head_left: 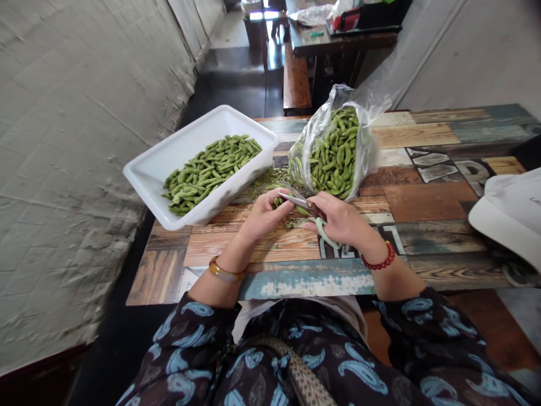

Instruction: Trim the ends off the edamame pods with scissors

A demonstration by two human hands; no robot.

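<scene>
Head view: patchwork wood-print table (pixel 279 282), wall (pixel 84 158) along its left side. Our left fingers pinch a green pod (pixel 278 201) near table centre; our right fingers grip scissors (pixel 324 230), blades at that pod. White tub (pixel 249 175) of pods overhangs the left edge. Open plastic bag (pixel 366 158) of pods sits just beyond our right hand (pixel 341 219), trimmings (pixel 273 179) between tub and bag. Bare boards front of our left hand (pixel 264 215) and right of the bag, up to a white cap (pixel 509 206).
</scene>
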